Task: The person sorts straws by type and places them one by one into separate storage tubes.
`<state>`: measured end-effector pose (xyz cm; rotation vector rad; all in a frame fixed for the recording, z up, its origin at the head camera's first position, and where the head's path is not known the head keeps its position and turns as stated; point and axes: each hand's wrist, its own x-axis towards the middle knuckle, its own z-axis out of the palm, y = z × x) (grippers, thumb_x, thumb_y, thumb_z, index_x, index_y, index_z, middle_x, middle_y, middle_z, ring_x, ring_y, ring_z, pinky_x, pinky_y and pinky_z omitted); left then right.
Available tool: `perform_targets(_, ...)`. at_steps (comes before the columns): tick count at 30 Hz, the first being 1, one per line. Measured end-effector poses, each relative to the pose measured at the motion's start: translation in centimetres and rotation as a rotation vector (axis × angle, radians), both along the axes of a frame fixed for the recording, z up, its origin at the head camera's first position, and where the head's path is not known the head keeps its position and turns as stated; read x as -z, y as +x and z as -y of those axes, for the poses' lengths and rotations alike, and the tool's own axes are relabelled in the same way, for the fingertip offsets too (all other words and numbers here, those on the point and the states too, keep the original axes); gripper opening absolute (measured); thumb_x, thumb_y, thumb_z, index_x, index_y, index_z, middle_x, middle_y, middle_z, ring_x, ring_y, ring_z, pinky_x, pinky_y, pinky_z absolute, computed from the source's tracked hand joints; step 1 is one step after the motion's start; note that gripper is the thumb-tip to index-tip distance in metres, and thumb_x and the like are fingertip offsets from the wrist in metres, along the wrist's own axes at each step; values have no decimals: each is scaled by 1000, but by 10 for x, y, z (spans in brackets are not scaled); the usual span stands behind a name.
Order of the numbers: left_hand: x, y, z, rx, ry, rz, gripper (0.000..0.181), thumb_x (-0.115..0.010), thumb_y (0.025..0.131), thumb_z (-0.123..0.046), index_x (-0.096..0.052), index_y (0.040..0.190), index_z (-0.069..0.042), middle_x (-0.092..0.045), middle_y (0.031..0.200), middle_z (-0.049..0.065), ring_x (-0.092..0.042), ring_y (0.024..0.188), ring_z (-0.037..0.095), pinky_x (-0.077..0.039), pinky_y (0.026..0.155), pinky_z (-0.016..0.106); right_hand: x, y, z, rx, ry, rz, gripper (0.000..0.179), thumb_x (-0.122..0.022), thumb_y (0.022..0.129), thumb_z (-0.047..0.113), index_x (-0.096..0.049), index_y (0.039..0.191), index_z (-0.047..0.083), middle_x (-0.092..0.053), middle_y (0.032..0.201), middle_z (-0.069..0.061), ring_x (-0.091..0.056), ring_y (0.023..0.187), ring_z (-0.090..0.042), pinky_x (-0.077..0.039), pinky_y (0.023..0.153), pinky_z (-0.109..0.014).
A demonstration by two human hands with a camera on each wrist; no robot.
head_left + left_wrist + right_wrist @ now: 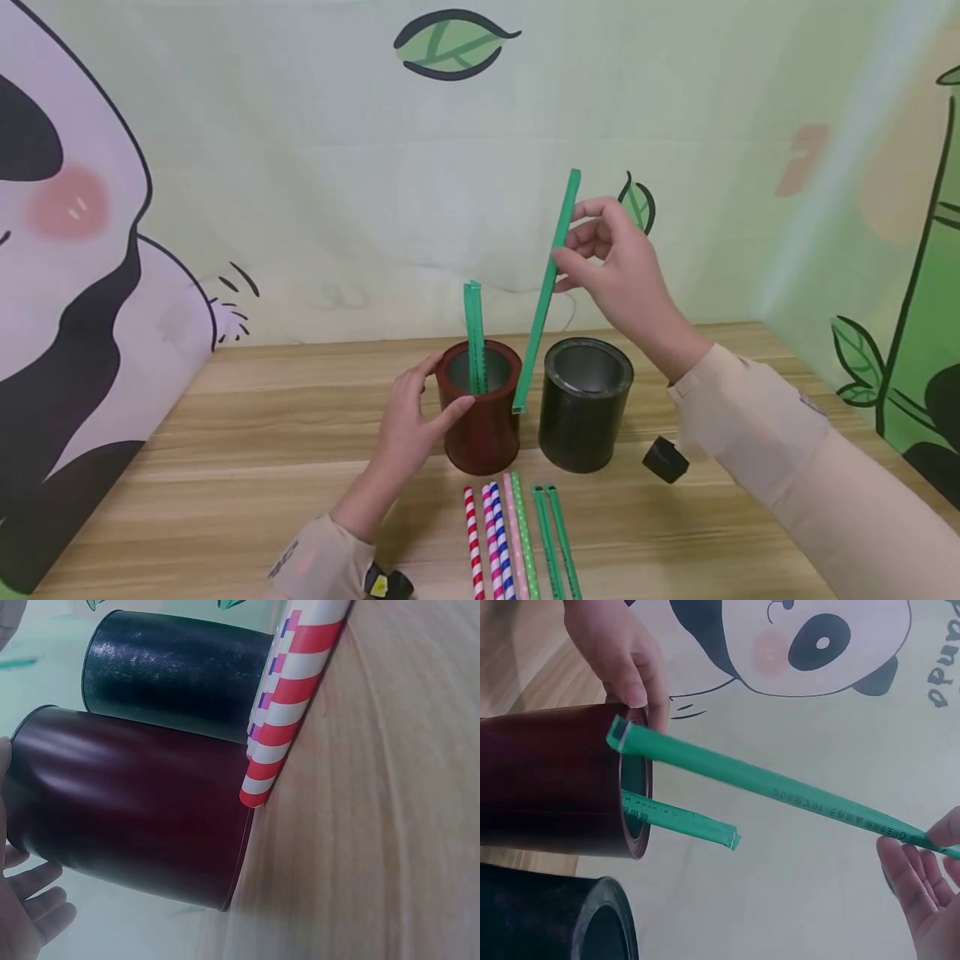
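Observation:
A green wrapped straw (546, 300) is pinched between the thumb and fingers of my right hand (621, 265), raised at a slant. Its lower end overlaps the right rim of the dark red cup (483, 437) in the head view; the right wrist view shows that end (622, 735) beside the cup's mouth. More green wrapped straws (476, 333) stand inside the dark red cup, their tops above the rim. My left hand (405, 429) holds this cup at its left side near the rim, thumb in front and fingers toward the back.
A black cup (581, 425) stands upright just right of the red one. In front lie several striped and dotted straws, including a red-and-white straw (473, 533), plus two green wrapped straws (553, 542). A printed panda backdrop (337, 167) rises behind the wooden table (300, 400).

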<state>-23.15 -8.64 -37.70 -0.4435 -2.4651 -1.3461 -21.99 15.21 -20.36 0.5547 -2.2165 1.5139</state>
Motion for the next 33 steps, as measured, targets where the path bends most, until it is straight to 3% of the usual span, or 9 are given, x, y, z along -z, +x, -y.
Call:
perform_targets(12, -1, 0, -1, -5, 0, 18, 75, -72, 83, -44, -42, 144, -13, -50, 141, 8, -42, 133, 28, -39, 108, 54, 2, -24, 18, 21, -96, -38, 30, -55, 92, 4, -42, 119, 4, -52, 90, -4, -61, 79, -16, -60, 69, -27)
perform_targets(24, 1, 0, -1, -8, 2, 10, 75, -72, 82, -45, -43, 144, -13, -51, 140, 7, -44, 132, 27, -41, 107, 54, 32, -43, 34, 64, 44, 61, 32, -57, 94, 7, -43, 122, 4, -55, 97, -15, -56, 88, -21, -60, 75, -39)
perform_targets(33, 1, 0, -1, -11, 1, 2, 74, -72, 83, -46, -43, 143, -16, -52, 140, 7, -44, 131, 26, -41, 106, 54, 47, -49, 40, 68, 93, 117, 32, -58, 94, 8, -43, 121, 5, -55, 96, -14, -58, 88, -21, -60, 74, -34)
